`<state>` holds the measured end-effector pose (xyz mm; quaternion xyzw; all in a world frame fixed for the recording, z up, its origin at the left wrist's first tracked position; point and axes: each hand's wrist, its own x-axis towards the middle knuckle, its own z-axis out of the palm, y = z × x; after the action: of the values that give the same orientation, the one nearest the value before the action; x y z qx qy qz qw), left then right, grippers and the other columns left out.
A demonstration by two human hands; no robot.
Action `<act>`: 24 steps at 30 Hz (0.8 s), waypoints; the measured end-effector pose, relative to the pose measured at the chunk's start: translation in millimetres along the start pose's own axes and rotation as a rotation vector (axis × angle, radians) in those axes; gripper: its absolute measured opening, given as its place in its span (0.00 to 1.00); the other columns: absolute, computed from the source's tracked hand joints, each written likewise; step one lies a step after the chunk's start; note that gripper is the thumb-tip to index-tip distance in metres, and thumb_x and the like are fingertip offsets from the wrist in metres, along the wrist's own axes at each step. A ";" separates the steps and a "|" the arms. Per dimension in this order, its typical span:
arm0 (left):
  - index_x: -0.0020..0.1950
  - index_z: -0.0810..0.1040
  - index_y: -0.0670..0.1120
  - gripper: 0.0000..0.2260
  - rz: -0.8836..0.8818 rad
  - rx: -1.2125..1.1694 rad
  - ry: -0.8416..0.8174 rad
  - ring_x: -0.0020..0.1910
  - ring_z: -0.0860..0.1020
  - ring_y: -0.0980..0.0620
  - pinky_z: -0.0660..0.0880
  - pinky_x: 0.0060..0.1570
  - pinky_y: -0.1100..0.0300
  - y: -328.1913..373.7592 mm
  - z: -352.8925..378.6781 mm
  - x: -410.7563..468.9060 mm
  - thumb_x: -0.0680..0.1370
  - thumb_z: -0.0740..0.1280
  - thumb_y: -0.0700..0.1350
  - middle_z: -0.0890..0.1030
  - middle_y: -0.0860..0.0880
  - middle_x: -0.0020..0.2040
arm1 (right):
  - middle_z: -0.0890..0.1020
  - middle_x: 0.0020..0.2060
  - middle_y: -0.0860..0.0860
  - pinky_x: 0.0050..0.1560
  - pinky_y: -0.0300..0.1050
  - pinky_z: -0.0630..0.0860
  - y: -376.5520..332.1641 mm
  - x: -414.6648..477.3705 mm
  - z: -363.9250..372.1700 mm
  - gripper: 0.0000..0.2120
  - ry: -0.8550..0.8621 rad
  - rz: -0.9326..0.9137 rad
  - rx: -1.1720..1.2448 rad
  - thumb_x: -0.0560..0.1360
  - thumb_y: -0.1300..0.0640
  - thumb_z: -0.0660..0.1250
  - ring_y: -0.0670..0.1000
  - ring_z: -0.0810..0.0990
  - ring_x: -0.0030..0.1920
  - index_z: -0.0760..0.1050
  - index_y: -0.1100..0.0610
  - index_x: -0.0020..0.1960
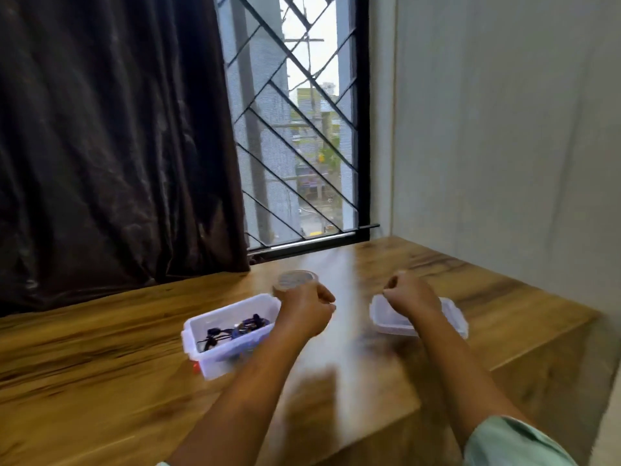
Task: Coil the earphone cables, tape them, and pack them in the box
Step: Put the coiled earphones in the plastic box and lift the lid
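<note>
With left hand (307, 309) and right hand (408, 294) clenched, apparently empty, some earphones (235, 331) already lie in the box (232, 307) beside the left hand, so the next move likely needs the tape roll (294, 279) just beyond it.

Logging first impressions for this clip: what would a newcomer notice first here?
Two bare forearms reach over the wooden table, the left hand and right hand both with curled fingers, motion-blurred. By the left hand are a tape roll and an open white box holding dark earphones; what looks like its lid lies below the right hand.
</note>
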<state>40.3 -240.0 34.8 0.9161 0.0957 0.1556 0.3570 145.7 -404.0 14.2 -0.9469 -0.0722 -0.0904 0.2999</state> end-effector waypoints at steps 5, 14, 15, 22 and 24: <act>0.70 0.70 0.51 0.22 -0.092 0.021 -0.191 0.60 0.76 0.49 0.72 0.60 0.59 14.9 68.4 7.0 0.76 0.66 0.47 0.75 0.48 0.66 | 0.75 0.62 0.55 0.61 0.51 0.71 66.4 -17.9 -10.5 0.16 0.150 0.202 -0.224 0.76 0.53 0.59 0.58 0.73 0.62 0.73 0.53 0.62; 0.73 0.62 0.50 0.20 -0.099 0.057 -0.183 0.69 0.66 0.46 0.61 0.65 0.53 39.1 107.4 -0.4 0.82 0.56 0.50 0.69 0.47 0.71 | 0.73 0.65 0.53 0.62 0.50 0.68 72.9 -23.3 7.5 0.18 0.153 0.142 -0.153 0.79 0.48 0.57 0.57 0.72 0.62 0.69 0.55 0.66; 0.73 0.63 0.48 0.20 -0.102 -0.032 -0.146 0.68 0.68 0.47 0.64 0.64 0.54 37.4 105.3 -1.2 0.81 0.58 0.48 0.70 0.46 0.71 | 0.73 0.64 0.53 0.61 0.49 0.68 70.4 -23.5 8.3 0.17 0.167 0.142 -0.111 0.79 0.51 0.58 0.57 0.71 0.62 0.70 0.55 0.65; 0.67 0.73 0.44 0.19 -0.025 -0.157 0.215 0.56 0.76 0.48 0.69 0.54 0.63 24.2 43.7 -7.1 0.76 0.66 0.39 0.78 0.44 0.61 | 0.81 0.56 0.59 0.58 0.49 0.74 29.7 -23.0 13.5 0.16 0.258 0.138 0.538 0.74 0.68 0.61 0.59 0.78 0.57 0.76 0.61 0.60; 0.66 0.75 0.44 0.19 -0.008 -0.078 0.352 0.58 0.76 0.44 0.70 0.57 0.60 22.7 19.4 -9.4 0.75 0.67 0.40 0.79 0.43 0.60 | 0.81 0.54 0.59 0.55 0.44 0.72 4.7 -28.2 12.9 0.16 0.281 0.091 0.653 0.73 0.69 0.61 0.58 0.79 0.56 0.78 0.62 0.58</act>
<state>39.8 -271.4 34.7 0.8598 0.1544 0.3156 0.3705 120.7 -402.7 -4.9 -0.7817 -0.0132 -0.1786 0.5974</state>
